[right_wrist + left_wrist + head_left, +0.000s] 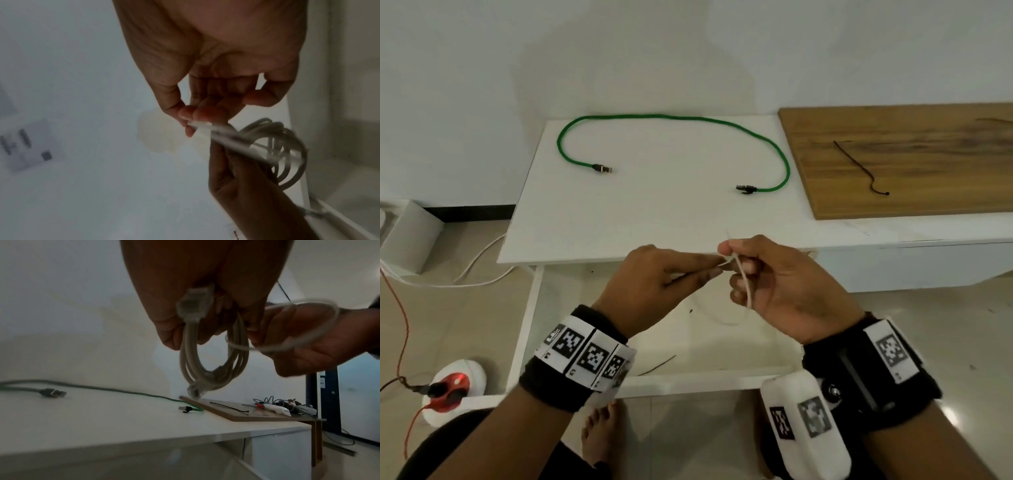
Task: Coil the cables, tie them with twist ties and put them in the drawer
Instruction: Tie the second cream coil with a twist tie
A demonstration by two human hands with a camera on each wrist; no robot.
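Note:
My left hand (709,269) grips a coiled beige cable (213,363) with clear plugs; the coil hangs below its fingers. My right hand (732,260) pinches a white twist tie (744,284) right beside the left fingertips. The tie (308,337) loops round the right fingers and reaches the coil. In the right wrist view the tie (216,131) is blurred next to the coil (287,146). Both hands are above the open white drawer (688,380), in front of the table edge. A green cable (674,118) lies uncoiled on the white table (654,212). A black twist tie (859,168) lies on the wooden board (928,120).
The wooden board covers the table's right part, with a clutter of small wires (283,405) at its far end. A thin dark strand (657,365) lies in the drawer. On the floor at the left are a round power socket (453,383) and red and white wires. A bare foot (599,431) is below.

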